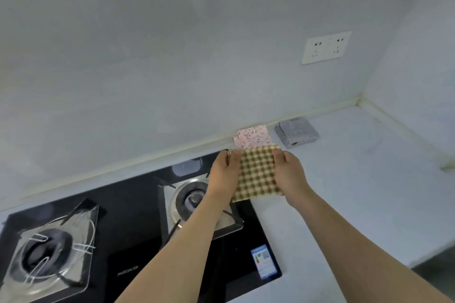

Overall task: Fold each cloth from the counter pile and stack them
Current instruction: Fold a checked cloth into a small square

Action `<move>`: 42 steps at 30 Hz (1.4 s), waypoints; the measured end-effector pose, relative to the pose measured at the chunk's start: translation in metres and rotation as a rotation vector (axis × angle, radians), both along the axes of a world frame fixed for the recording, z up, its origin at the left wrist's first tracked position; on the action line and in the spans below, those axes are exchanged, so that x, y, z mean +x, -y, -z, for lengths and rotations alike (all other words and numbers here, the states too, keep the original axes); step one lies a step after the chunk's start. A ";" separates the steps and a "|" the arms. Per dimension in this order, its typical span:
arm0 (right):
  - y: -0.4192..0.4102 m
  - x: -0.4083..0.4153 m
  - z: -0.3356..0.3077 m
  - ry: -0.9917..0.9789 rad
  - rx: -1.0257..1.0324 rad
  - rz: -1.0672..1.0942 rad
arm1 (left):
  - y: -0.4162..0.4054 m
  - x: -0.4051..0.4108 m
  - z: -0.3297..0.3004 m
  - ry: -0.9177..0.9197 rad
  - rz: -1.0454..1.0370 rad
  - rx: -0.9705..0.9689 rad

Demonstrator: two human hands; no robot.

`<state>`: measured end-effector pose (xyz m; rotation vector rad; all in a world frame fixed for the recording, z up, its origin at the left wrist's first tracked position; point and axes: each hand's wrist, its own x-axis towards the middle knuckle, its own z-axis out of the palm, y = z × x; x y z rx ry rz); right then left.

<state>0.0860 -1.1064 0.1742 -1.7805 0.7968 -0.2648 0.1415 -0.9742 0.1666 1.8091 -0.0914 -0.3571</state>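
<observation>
Our left hand [222,171] and right hand [290,170] pinch the checked cloth's [258,174] side edges above the bench [344,179], near the dotted cloth [252,138].

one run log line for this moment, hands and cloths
left hand: grips checked cloth left edge | right hand: grips right edge | floral cloth: folded by wall | grey cloth: folded, apart

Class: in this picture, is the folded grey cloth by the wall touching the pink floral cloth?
Apart. The head view shows a bare strip of counter between the grey cloth and the pink floral cloth.
</observation>
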 end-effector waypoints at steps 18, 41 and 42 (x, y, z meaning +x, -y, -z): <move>0.338 0.051 0.018 0.003 0.722 0.238 | 0.308 0.101 0.022 -0.241 0.209 0.090; 0.471 0.150 0.142 -0.379 0.252 0.121 | 0.462 0.196 0.109 -0.130 0.241 0.627; 0.468 0.147 0.143 -0.370 0.209 0.113 | 0.460 0.190 0.109 -0.102 0.253 0.630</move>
